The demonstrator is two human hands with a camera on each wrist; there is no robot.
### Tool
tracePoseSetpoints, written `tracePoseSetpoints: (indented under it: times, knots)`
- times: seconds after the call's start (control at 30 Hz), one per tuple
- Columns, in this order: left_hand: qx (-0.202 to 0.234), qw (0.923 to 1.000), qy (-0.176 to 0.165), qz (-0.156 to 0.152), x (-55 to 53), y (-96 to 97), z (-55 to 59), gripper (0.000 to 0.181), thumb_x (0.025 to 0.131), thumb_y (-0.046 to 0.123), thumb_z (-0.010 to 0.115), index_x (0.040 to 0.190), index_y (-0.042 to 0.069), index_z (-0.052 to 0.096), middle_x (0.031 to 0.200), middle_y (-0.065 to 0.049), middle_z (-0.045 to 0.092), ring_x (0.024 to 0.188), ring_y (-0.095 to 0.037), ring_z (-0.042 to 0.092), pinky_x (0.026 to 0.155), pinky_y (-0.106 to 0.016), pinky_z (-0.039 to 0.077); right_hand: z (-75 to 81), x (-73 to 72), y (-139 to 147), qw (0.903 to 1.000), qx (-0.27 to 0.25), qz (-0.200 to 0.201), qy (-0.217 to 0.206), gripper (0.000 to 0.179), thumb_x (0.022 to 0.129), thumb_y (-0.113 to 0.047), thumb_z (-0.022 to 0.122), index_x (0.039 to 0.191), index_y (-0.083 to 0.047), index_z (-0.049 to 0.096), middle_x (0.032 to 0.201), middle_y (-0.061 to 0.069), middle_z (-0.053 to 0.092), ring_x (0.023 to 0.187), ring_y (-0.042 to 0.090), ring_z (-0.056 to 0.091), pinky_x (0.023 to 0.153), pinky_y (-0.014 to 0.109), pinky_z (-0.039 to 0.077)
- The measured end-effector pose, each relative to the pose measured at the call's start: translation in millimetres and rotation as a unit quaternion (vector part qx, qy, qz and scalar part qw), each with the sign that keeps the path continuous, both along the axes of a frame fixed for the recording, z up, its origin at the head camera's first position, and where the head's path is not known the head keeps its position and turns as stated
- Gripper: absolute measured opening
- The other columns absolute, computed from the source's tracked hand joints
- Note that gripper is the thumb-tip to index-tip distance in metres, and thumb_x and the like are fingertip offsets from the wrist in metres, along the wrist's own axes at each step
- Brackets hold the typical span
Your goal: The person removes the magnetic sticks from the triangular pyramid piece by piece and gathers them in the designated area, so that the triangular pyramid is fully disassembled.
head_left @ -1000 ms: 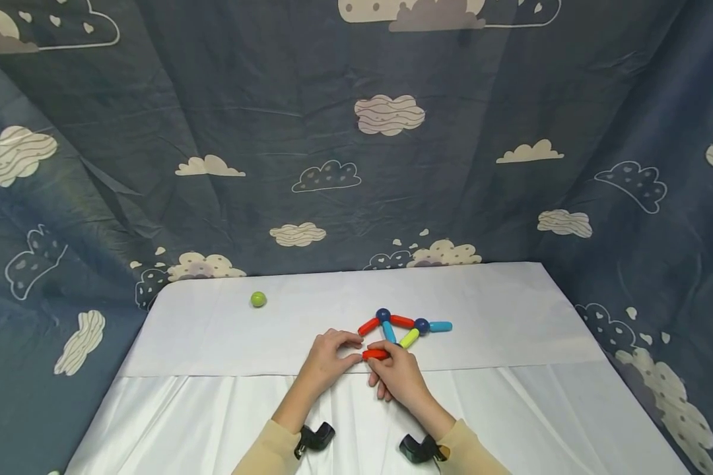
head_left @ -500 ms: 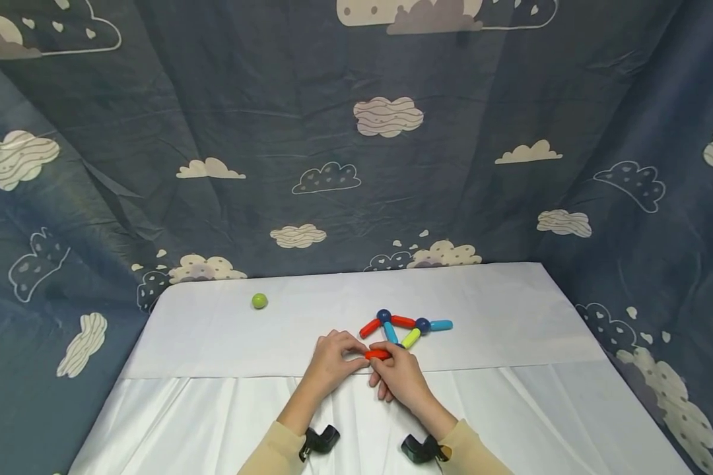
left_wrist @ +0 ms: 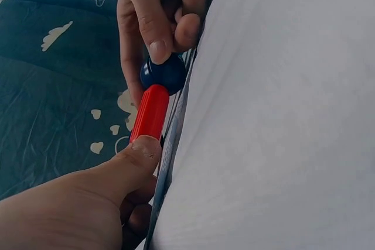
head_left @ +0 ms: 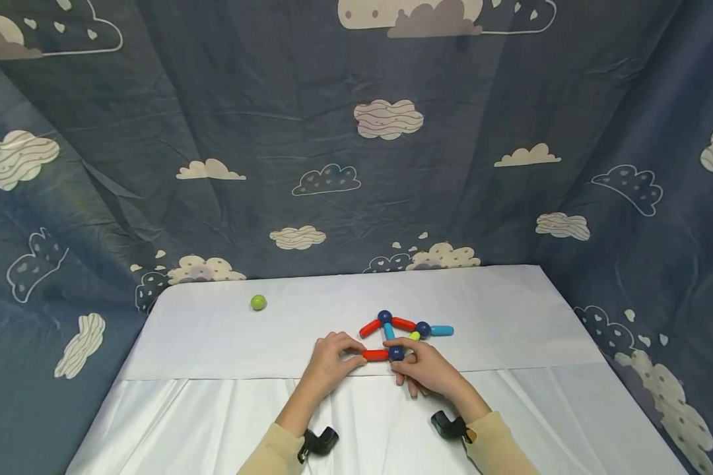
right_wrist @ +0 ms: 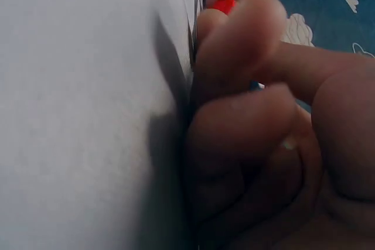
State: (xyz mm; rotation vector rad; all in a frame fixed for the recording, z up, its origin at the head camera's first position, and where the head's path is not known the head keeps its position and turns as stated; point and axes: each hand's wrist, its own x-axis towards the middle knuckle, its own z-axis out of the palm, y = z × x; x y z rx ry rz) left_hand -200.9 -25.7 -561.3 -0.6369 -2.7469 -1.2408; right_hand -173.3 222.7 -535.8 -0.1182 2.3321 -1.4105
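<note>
My left hand [head_left: 329, 361] pinches the left end of a red stick [head_left: 375, 355] between thumb and finger. The stick's right end meets a dark blue ball [head_left: 396, 353], which my right hand [head_left: 428, 371] pinches between thumb and index finger. In the left wrist view, the ball [left_wrist: 163, 75] touches the red stick [left_wrist: 150, 112]. A light blue stick [head_left: 389, 330] runs from that ball up to a second dark blue ball [head_left: 384, 317]. A yellow-green stick [head_left: 414, 336] is partly covered by the right hand. In the right wrist view, my fingers hide most of the work.
Two more red sticks [head_left: 370, 328] branch from the upper ball. One reaches a third dark blue ball [head_left: 423, 328], from which another light blue stick [head_left: 441, 330] points right. A lone green ball [head_left: 258, 302] lies at the back left of the white table [head_left: 214, 343].
My right hand has shifted right from the red stick to the dark blue ball, uncovering both. The left hand stays at the stick's left end.
</note>
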Motion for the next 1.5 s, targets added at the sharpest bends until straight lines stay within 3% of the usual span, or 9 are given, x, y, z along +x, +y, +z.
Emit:
tracePoseSetpoints:
  times: [0.13,0.27,0.57,0.83,0.93,1.17,1.5]
  knots:
    - [0.011,0.9999,-0.004,0.002,-0.6,-0.4,0.8,0.015,0.089,0.027,0.086,0.102,0.023,0.083,0.099,0.010,0.077,0.100,-0.013,0.065,0.097,-0.043,0.045,0.7,-1.9,4.2,0.9996,0.002,0.024,0.011,0.046,0.107,-0.015,0.062,0.152,-0.020,0.055,0.076,0.004,0.073,0.045,0.013,0.056,0.044,0.022,0.041]
    - [0.015,0.9998,-0.013,0.002,-0.7,-0.3,0.9,0.014,0.089,0.027,0.086,0.102,0.024,0.083,0.100,0.010,0.077,0.101,-0.013,0.065,0.097,-0.043,0.046,-0.9,-2.4,6.8,0.9995,0.013,0.017,0.025,0.046,0.106,-0.015,0.063,0.151,-0.021,0.058,0.073,0.004,0.070,0.044,0.014,0.056,0.046,0.022,0.039]
    - [-0.016,0.9997,0.000,-0.020,-0.2,0.7,-2.6,0.027,0.091,0.028,0.085,0.117,0.025,0.079,0.110,0.010,0.079,0.103,-0.011,0.064,0.092,-0.036,0.042,-3.3,1.7,-0.6,0.9969,0.041,-0.029,0.060,0.041,0.102,-0.016,0.071,0.142,-0.021,0.065,0.070,0.002,0.069,0.046,0.016,0.058,0.047,0.022,0.040]
    - [-0.010,0.9999,-0.002,-0.006,0.8,0.2,-3.0,0.023,0.090,0.031,0.086,0.111,0.025,0.080,0.100,0.009,0.076,0.092,-0.006,0.061,0.091,-0.036,0.044,-1.2,8.4,-19.7,0.9909,0.064,-0.090,0.077,0.041,0.099,-0.020,0.076,0.139,-0.019,0.066,0.065,0.001,0.067,0.042,0.018,0.058,0.049,0.022,0.044]
    - [0.009,0.9999,-0.010,0.000,0.8,-0.4,-2.9,0.023,0.090,0.031,0.086,0.111,0.024,0.080,0.097,0.009,0.074,0.089,-0.005,0.059,0.089,-0.034,0.046,-1.1,9.1,-22.7,0.9895,0.062,-0.102,0.081,0.043,0.100,-0.020,0.075,0.141,-0.018,0.064,0.065,0.000,0.068,0.043,0.018,0.059,0.048,0.023,0.044]
    - [0.070,0.9965,-0.045,0.006,0.7,-2.2,0.1,0.019,0.090,0.025,0.086,0.108,0.021,0.081,0.094,0.006,0.075,0.085,-0.005,0.062,0.081,-0.025,0.053,-3.8,6.9,-20.4,0.9912,0.041,-0.091,0.088,0.045,0.101,-0.016,0.072,0.145,-0.019,0.062,0.071,0.000,0.070,0.046,0.017,0.060,0.045,0.020,0.043]
    - [0.093,0.9924,-0.080,0.005,1.7,-2.6,2.4,0.019,0.091,0.032,0.084,0.109,0.025,0.083,0.099,0.006,0.078,0.085,-0.007,0.061,0.079,-0.024,0.050,-5.3,7.1,-17.6,0.9914,0.023,-0.098,0.084,0.045,0.103,-0.015,0.070,0.147,-0.016,0.059,0.072,0.001,0.071,0.044,0.016,0.059,0.042,0.020,0.044]
